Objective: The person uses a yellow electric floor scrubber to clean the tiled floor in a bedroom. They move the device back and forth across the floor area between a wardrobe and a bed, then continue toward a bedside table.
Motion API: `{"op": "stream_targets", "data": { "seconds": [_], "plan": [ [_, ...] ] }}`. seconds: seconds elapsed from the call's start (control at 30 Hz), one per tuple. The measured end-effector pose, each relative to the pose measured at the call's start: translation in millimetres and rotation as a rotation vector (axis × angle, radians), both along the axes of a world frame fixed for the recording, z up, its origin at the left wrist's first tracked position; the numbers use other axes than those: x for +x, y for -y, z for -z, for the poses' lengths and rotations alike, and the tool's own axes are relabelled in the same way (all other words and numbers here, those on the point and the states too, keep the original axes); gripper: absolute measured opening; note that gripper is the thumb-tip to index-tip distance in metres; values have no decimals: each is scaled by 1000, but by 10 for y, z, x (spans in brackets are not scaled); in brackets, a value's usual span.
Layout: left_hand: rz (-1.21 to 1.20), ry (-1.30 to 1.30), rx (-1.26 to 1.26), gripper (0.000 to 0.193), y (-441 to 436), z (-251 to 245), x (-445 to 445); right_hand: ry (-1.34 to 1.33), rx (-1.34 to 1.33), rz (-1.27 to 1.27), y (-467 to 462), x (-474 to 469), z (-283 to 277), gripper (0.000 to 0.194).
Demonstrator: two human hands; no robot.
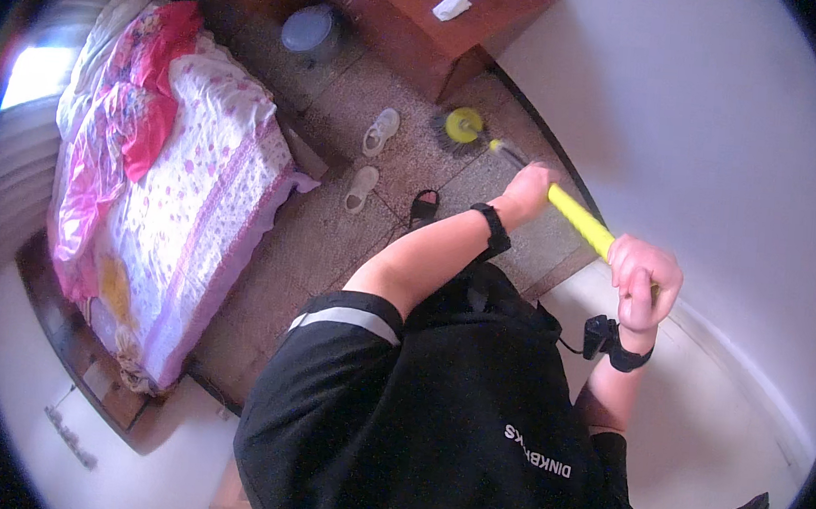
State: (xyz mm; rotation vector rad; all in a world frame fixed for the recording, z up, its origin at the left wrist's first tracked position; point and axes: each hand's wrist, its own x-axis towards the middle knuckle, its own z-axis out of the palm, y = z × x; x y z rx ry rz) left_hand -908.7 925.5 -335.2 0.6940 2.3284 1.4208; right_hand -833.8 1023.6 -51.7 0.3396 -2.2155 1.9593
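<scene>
Both of my hands are closed around the handle of a long-handled brush (581,220). My left hand (530,188) grips the shaft nearer the head, where a dark section of the pole meets the yellow sleeve. Higher up, my right hand (644,282) holds the yellow sleeve by its upper end. The brush's round yellow head (464,125) with dark bristles rests at the tiled floor (480,188), near the corner of a reddish-brown wooden cabinet (429,50). A black band circles each of my wrists.
Two light shoes (381,132) lie left of the brush head, near a dark sandal (424,204). Farther back stands a round lidded bin or stool (308,29). A bed (195,147) with rumpled pink and white covers is at the left. A pale wall (699,147) rises at the right.
</scene>
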Motion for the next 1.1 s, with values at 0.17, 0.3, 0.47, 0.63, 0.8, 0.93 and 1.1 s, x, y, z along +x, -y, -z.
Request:
{"op": "stream_targets", "data": {
  "seconds": [0.17, 0.3, 0.47, 0.63, 0.8, 0.93, 1.1],
  "plan": [
    [-8, 47, 18, 17, -182, 120, -369, -63, 185, 29, 69, -70, 256, 30],
    [47, 16, -117, 16, -323, 243, -450, -48, 103, 51, -116, -66, 477, 31],
    [84, 24, -178, 16, -455, 165, -377, -66, -29, 71, -414, 17, 536, 39],
    [95, 7, -256, 19, -456, -1, -213, -22, -285, 38, -828, 2, 453, 31],
    [146, -30, -365, 16, -630, 70, -23, -37, -314, 55, -1205, 140, 547, 33],
    [139, -37, -313, 11, -1031, 184, 223, -32, -221, 100, -1533, 551, 549, 40],
    [323, -67, -379, 16, -1799, 269, 742, -30, -92, 178, -2018, 1222, 434, 34]
  ]
}}
